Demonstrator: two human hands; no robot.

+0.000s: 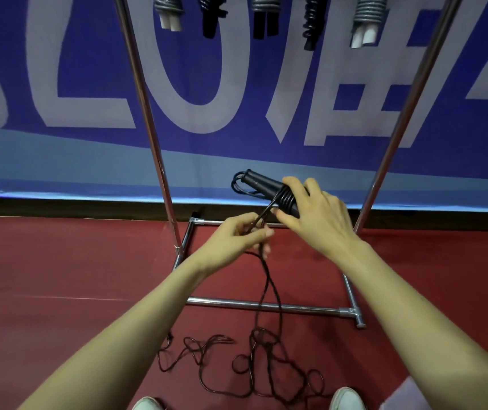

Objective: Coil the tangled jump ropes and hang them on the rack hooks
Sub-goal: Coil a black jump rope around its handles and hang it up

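My right hand [315, 213] grips the black handles [262, 183] of a jump rope, with a few turns of black cord wound round them. My left hand [244, 233] pinches the doubled cord just below the handles. From there the loose rope [269, 344] drops to the red floor and lies in a tangle in front of my shoes. Several coiled ropes [260, 13] hang from the top of the metal rack [154, 134], some grey with white handles, some black.
The rack's chrome base bar [305, 307] crosses the floor under my arms, its two uprights rising left and right. A blue banner with white lettering [59, 84] covers the wall behind. My white shoes [347, 399] show at the bottom edge.
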